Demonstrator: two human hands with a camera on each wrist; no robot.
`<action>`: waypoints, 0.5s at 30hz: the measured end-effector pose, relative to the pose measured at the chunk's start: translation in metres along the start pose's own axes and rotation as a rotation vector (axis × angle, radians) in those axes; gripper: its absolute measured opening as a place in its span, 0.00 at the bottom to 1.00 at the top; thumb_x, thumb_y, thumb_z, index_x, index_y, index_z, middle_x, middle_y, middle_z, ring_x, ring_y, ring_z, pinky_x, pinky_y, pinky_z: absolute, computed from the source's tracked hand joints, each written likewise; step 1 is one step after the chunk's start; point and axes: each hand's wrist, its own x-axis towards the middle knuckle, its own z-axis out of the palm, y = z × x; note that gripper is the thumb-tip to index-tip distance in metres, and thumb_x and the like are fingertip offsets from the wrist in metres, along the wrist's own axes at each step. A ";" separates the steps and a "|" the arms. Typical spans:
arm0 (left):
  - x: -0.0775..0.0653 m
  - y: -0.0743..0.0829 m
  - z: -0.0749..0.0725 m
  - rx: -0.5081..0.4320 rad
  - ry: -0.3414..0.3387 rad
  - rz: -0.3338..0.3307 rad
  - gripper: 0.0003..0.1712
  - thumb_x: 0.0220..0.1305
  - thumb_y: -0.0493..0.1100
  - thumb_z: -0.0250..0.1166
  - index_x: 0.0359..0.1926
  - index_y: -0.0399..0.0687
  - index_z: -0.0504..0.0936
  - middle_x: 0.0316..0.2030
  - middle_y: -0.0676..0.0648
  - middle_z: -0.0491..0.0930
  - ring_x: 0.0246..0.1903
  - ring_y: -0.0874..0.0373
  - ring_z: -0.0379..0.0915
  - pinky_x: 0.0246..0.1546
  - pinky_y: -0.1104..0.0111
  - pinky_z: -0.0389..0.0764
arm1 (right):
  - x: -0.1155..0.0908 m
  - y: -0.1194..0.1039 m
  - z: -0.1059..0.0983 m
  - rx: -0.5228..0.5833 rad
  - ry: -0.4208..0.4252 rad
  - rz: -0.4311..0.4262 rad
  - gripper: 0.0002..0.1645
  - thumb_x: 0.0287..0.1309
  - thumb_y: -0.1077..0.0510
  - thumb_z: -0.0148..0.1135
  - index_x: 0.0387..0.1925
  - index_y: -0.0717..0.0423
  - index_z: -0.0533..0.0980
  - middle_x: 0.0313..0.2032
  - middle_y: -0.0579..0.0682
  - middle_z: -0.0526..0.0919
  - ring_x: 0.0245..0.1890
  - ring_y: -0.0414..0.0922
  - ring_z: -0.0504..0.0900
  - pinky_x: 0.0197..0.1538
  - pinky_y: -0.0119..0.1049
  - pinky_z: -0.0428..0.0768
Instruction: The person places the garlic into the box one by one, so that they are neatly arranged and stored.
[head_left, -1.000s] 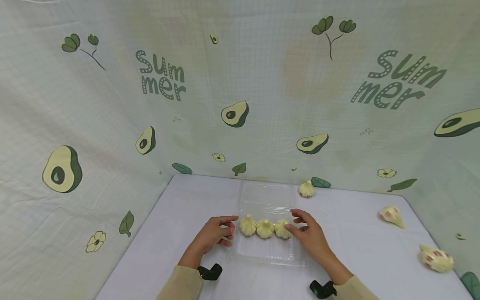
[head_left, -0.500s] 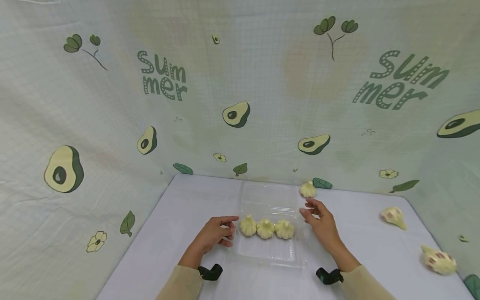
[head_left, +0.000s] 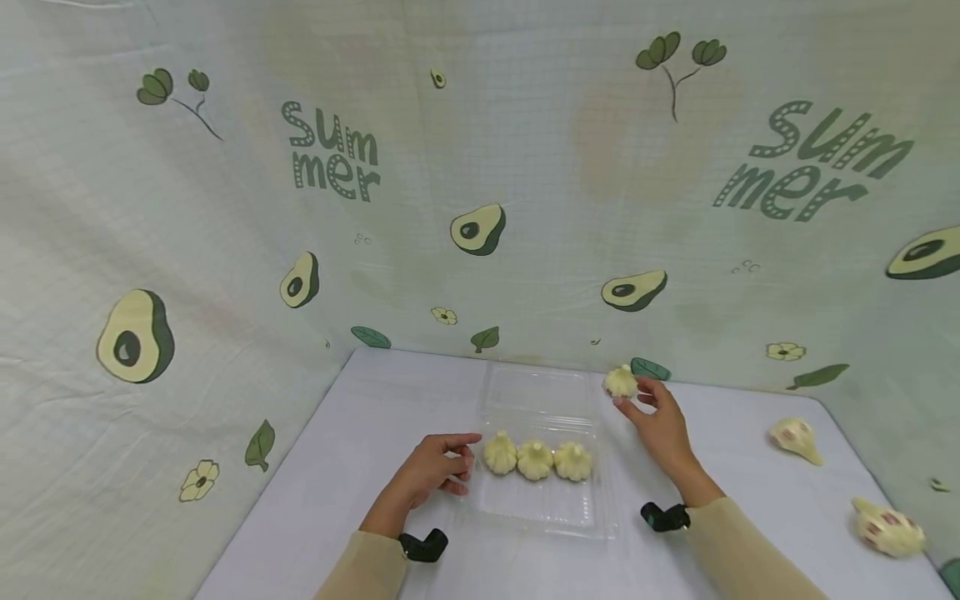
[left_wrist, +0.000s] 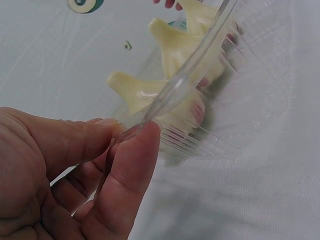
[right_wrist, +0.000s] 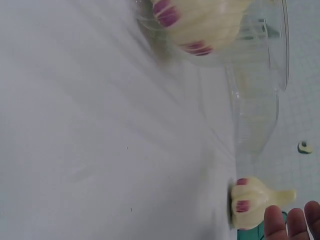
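Pinching the clear box (head_left: 525,506) by its side, the left hand (head_left: 429,468) likely steadies light plastic. Inside, three garlic bulbs (head_left: 535,461) share one row. Right of the open lid (head_left: 538,392), a fourth bulb (head_left: 619,382) stands on the desk (head_left: 727,475); beside it the right hand (head_left: 662,425), grip spread, perhaps to suit its roundness, contact unclear. Two more bulbs (head_left: 793,437) lie farther right.

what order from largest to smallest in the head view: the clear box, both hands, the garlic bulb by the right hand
1. Clear box, counting its open lid
2. Left hand and right hand: too alike to rank
3. Garlic bulb by the right hand
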 end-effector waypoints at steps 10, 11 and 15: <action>0.001 -0.003 0.000 -0.020 -0.014 0.009 0.27 0.71 0.31 0.67 0.70 0.43 0.79 0.43 0.44 0.79 0.32 0.56 0.78 0.30 0.64 0.89 | 0.025 0.015 0.001 -0.018 -0.043 0.038 0.45 0.70 0.48 0.70 0.78 0.63 0.62 0.74 0.69 0.64 0.71 0.67 0.65 0.70 0.63 0.69; 0.001 -0.002 0.000 -0.022 -0.014 0.009 0.27 0.71 0.31 0.66 0.70 0.43 0.79 0.43 0.44 0.79 0.32 0.56 0.78 0.30 0.64 0.89 | 0.027 0.017 0.001 -0.026 -0.048 0.035 0.46 0.70 0.48 0.70 0.78 0.64 0.62 0.74 0.70 0.63 0.71 0.67 0.65 0.70 0.64 0.69; 0.002 -0.002 0.000 -0.025 -0.011 0.002 0.27 0.71 0.31 0.67 0.70 0.44 0.80 0.44 0.44 0.79 0.32 0.57 0.78 0.30 0.65 0.89 | 0.036 0.022 0.004 -0.051 -0.059 0.026 0.46 0.68 0.51 0.71 0.77 0.65 0.61 0.73 0.73 0.62 0.70 0.70 0.64 0.69 0.65 0.69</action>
